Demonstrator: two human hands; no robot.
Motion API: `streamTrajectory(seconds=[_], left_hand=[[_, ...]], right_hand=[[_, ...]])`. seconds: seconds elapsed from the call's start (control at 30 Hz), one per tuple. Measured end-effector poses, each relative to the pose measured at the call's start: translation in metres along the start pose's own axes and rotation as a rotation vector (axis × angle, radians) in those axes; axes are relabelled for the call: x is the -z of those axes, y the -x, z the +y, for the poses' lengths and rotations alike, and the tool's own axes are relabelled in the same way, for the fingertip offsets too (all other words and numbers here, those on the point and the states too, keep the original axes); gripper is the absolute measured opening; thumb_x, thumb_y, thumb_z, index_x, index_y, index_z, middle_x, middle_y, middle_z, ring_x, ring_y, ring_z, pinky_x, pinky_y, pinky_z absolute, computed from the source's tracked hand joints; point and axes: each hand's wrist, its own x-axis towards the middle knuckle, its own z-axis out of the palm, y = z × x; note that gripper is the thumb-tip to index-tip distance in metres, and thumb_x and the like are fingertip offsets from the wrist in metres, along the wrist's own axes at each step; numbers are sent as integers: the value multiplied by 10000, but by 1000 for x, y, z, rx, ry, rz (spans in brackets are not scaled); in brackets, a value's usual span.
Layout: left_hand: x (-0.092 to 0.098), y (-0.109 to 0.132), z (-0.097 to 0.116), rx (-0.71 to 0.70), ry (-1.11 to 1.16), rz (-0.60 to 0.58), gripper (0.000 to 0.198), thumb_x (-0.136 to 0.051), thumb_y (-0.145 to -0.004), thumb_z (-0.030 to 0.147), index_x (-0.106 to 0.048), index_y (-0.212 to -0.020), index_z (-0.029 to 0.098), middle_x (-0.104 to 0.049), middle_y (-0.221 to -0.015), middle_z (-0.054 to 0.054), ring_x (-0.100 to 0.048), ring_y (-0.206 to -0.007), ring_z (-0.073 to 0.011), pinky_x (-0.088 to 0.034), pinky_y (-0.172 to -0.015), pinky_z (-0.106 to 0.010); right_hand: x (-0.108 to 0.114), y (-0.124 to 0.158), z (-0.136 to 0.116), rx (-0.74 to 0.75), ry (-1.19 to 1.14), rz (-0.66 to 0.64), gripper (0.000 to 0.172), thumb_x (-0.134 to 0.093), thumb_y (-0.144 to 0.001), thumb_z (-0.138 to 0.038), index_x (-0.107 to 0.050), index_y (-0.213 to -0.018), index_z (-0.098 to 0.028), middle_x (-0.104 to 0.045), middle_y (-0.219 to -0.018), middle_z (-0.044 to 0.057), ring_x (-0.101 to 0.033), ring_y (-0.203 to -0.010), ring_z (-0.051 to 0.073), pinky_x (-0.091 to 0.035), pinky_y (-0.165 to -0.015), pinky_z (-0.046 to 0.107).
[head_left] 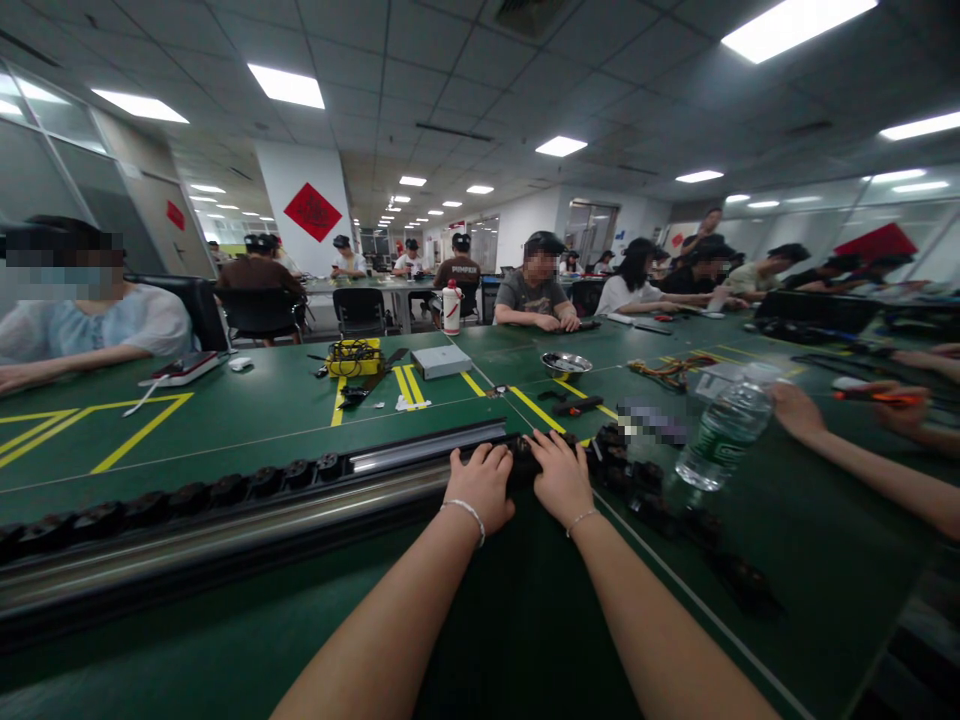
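Note:
A long black rail [247, 515] with a shiny metal strip runs from the left edge of the head view to the middle of the green table. Curled over its right end is my left hand [480, 488], closed on it with the thumb on the near side. My right hand [561, 478] is closed over a dark part at that same end, its fingers bent across the top. What lies under the right fingers is mostly hidden. A row of black knob-like pieces [191, 497] lines the rail's far side. More black pieces [649, 480] lie in a chain to the right.
A water bottle [726, 430] stands tilted in view at the right, near another person's hand [799, 412]. Farther back are a metal bowl [566, 366], a grey box [441, 361], a yellow object with black cable [352, 358] and a white flask [451, 308]. Several people sit around.

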Motion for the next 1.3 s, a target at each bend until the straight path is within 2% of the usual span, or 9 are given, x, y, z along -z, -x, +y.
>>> streamTrajectory(seconds=[0.87,1.3], left_hand=[[4,0,1,34,-2,-48,684,-489,-704,407,-294,-1346,279,-353,-1423,-42,-250,-1285,-296,-238,-986,-616],[3,2,1,-2,22,-9,717,-504,-679,433,-289,-1339,255,-324,-1440,-46,-254,-1283,-298,-220,-986,-639]], right_hand=[[-3,-1,1,4,-3,-2,629,-409,-676,-92,-459,-1276,-274,-413,-1379,-14,-311,-1273,193,-126,-1063,494],[-4,0,2,-7,-75,22,618,-397,-670,-91,-477,-1260,-257,-418,-1374,-13,-325,-1258,187,-80,-1069,477]])
